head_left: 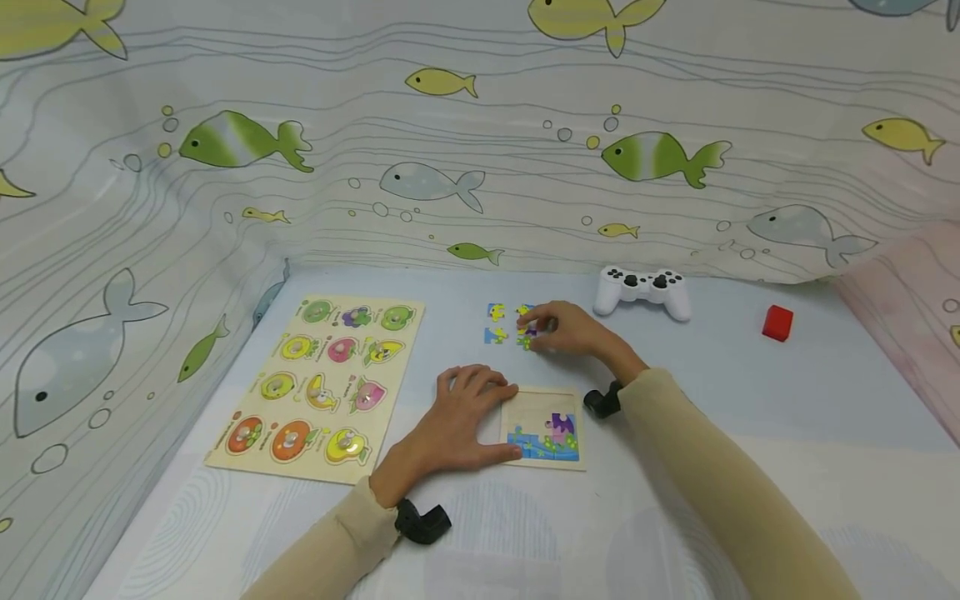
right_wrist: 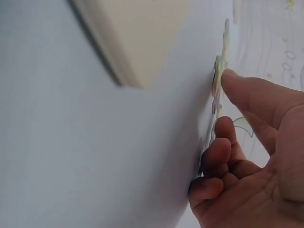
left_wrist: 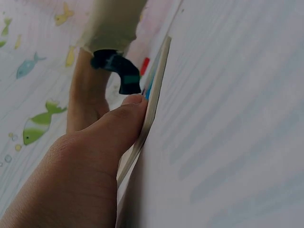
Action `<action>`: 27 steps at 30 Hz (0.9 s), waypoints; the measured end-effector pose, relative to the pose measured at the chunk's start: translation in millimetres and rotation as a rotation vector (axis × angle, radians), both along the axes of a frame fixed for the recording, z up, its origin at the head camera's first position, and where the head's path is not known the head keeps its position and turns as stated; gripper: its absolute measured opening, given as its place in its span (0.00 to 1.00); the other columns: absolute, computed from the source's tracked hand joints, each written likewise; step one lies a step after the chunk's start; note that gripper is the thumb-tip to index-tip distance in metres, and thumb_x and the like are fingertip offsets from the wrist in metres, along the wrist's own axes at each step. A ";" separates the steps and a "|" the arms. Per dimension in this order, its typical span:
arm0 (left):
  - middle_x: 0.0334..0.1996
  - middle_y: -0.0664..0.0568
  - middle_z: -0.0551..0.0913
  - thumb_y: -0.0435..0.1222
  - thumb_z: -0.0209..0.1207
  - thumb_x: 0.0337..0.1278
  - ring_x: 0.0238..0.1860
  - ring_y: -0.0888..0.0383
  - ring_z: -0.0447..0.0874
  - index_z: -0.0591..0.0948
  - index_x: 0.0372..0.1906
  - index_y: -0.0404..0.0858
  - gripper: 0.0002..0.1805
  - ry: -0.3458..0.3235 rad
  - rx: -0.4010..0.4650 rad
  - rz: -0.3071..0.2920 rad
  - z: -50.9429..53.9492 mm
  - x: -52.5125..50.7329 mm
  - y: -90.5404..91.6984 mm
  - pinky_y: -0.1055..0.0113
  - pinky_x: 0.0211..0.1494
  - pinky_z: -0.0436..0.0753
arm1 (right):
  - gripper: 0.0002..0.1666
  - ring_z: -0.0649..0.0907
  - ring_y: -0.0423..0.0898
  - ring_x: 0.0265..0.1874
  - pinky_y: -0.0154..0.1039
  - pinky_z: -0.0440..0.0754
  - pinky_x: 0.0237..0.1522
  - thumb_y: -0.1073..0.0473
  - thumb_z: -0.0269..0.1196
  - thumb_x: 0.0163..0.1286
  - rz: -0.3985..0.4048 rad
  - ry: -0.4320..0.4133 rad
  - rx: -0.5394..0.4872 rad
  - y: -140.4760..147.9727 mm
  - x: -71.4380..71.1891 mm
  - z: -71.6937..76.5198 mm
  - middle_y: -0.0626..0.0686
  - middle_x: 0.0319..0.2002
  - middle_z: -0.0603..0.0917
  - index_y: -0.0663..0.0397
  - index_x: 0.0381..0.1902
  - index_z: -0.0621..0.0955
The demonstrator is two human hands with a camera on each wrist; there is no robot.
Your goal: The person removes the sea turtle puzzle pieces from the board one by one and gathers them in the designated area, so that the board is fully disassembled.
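Puzzle tray [head_left: 528, 402] ×1, L hand [head_left: 465, 421] touching.

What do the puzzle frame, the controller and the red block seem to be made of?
Frame: probably wood or wood-based board, with a matte look; it is pale tan, and the left wrist view shows a plain, pale edge.
Controller: most likely plastic, judging by its smooth, moulded white shell.
Block: painted wood or plastic; its plain red faces leave that open.
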State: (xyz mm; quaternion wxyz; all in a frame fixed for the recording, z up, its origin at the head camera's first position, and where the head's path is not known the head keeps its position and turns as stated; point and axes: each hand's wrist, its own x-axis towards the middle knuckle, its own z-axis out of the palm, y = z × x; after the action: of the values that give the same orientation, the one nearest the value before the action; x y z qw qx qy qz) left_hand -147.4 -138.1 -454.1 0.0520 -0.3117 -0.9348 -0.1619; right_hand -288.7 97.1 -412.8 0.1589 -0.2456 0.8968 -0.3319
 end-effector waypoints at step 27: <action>0.63 0.56 0.73 0.68 0.63 0.50 0.72 0.51 0.61 0.75 0.70 0.50 0.44 -0.016 0.027 -0.004 0.8 -0.5 1.2 0.40 0.71 0.55 | 0.19 0.76 0.47 0.35 0.34 0.73 0.39 0.57 0.74 0.63 0.181 -0.079 -0.128 54.3 68.0 -0.9 0.50 0.44 0.83 0.42 0.52 0.88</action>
State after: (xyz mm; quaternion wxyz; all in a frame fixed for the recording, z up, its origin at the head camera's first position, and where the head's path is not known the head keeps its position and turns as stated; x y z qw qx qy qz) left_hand -147.8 -136.9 -453.3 0.0484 -0.3117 -0.9322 -0.1774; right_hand -220.7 151.5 -413.8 0.2074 -0.3218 0.8411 -0.3820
